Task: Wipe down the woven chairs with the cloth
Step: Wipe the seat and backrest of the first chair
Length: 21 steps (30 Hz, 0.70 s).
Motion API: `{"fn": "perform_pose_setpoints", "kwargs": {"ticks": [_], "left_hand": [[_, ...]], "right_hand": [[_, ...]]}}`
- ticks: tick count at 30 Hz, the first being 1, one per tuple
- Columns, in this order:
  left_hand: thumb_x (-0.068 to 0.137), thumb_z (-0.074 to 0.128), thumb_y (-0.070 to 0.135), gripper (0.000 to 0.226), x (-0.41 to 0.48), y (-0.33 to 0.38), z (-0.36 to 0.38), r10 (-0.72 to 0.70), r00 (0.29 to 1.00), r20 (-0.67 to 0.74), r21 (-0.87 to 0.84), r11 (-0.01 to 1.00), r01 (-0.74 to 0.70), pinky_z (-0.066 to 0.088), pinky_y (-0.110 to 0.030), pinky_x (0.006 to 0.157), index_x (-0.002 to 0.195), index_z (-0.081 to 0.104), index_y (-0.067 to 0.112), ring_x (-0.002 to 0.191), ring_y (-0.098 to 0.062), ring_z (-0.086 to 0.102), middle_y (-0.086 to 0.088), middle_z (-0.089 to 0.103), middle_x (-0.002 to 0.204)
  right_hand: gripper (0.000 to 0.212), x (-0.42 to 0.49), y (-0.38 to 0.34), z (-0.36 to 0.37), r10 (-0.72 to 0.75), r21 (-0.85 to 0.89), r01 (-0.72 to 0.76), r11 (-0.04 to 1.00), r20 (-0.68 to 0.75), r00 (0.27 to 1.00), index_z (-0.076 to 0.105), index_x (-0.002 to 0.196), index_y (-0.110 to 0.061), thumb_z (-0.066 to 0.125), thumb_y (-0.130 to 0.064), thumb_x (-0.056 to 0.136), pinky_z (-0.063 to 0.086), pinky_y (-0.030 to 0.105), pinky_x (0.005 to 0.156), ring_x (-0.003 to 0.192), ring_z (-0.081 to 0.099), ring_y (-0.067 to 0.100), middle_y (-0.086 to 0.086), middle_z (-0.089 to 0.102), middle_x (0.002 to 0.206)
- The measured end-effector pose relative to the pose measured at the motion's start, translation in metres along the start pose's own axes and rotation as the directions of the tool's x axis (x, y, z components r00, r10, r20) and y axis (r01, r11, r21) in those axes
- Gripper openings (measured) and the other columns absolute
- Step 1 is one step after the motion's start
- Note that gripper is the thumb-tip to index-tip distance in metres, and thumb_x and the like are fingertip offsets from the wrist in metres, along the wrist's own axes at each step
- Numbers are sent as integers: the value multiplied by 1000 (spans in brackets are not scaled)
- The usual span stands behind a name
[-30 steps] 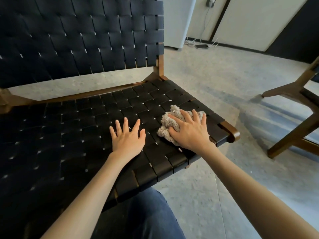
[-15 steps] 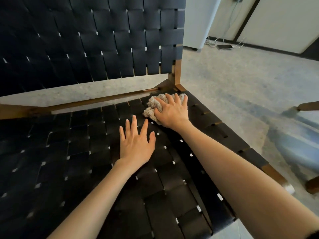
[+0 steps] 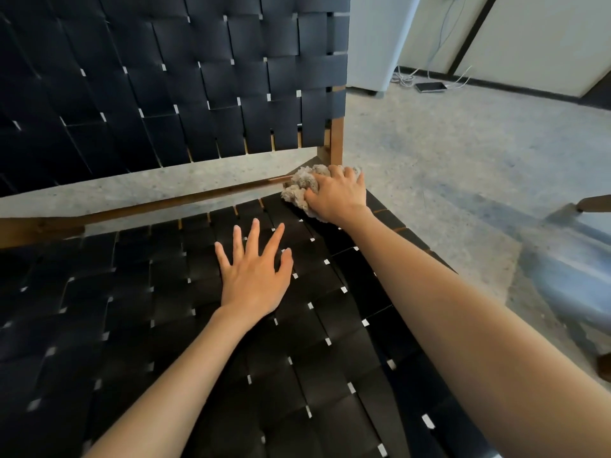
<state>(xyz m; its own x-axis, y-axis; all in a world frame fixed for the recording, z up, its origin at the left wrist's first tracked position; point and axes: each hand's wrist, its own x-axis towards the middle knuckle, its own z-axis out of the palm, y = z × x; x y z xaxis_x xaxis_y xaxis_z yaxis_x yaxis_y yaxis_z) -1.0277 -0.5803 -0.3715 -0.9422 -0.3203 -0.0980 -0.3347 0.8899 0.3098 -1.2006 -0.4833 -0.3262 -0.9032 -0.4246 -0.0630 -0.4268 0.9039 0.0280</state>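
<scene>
My right hand [image 3: 337,193] grips the crumpled beige fluffy cloth [image 3: 299,188] at the far right corner of the black woven chair seat [image 3: 165,325], beside the wooden back post [image 3: 336,140]; my left hand [image 3: 254,272] lies flat and released nearer me, so most of the seat lies leftward.

Probably a room in a home: a woven chair [image 3: 231,94] stands on a speckled floor [image 3: 446,160], with a phone [image 3: 429,86] and cables [image 3: 406,78] lying far right by the wall [image 3: 545,38].

The cloth [image 3: 299,188] lies at the back right corner of the seat [image 3: 198,358], just before the post [image 3: 336,140] and under the right hand [image 3: 337,196]. The left hand [image 3: 253,276] rests flat on the seat, nearer and to the left. The backrest [image 3: 165,77] stands behind.
</scene>
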Motion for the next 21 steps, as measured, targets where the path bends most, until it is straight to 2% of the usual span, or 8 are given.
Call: {"fn": "perform_pose_setpoints", "kwargs": {"ticks": [4, 9, 21], "left_hand": [[97, 13, 54, 53, -10, 3, -9, 10, 999, 48, -5, 1000, -10, -14, -51, 111, 148, 1, 43, 144, -26, -16, 0, -9, 159], [99, 14, 52, 54, -51, 7, -22, 45, 990, 131, -44, 998, -39, -11, -46, 114, 149, 1, 39, 145, -22, -13, 1, -8, 159], [102, 17, 43, 50, -138, -10, -49, 124, 979, 162, -90, 990, -111, -1, -40, 118, 150, 13, 32, 147, -17, 0, 2, 6, 160]], "right_hand": [[44, -42, 10, -9, -28, 42, 29, 999, -5, 1000, 54, 132, -27, 38, -44, 94, 16, 56, 114, 136, 26, 38, 9, 35, 147], [46, -111, 31, -25, -8, 68, 8, 998, 8, 1000, 52, 135, -30, 39, -44, 94, 16, 56, 114, 137, 24, 38, 7, 31, 151], [46, -281, 90, -62, 279, 220, -262, 940, -50, 959, 52, 132, -45, 45, -50, 87, 40, 43, 97, 124, 42, 35, -3, 40, 147]]}}
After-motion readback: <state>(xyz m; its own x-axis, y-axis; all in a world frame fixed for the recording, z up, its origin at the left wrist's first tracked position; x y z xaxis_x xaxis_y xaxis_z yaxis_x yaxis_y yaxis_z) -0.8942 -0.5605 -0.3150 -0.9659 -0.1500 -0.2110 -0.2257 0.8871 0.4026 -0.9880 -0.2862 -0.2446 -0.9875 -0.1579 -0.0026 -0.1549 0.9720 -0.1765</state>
